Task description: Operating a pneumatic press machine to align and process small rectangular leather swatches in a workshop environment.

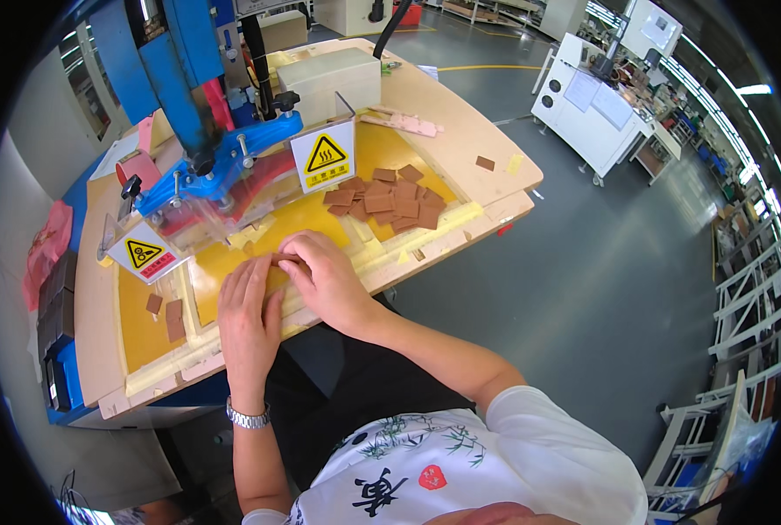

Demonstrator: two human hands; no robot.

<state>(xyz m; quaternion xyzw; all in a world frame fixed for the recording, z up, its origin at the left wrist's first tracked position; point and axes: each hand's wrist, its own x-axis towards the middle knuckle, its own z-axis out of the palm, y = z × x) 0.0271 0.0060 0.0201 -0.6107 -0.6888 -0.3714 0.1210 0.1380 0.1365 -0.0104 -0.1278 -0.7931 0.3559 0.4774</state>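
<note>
Both of my hands meet over the yellow work surface at the front of the bench. A small thin brown piece [286, 259] lies between my fingertips. My right hand [327, 282] pinches it between thumb and curled fingers. The fingers of my left hand [248, 304] are closed against its left end. To the right of my hands is a loose pile of flat brown rectangular pieces [392, 203]. On the left, a short column of brown pieces [175, 321] lies on the yellow surface, with a single brown piece [154, 303] beside it.
A blue press [220, 162] with clear guards stands just beyond my hands. Its guards carry a heat warning sign [325, 155] and another warning sign [145, 252]. A pale box [333, 80] sits behind, and one brown piece [486, 163] lies at the bench's right end.
</note>
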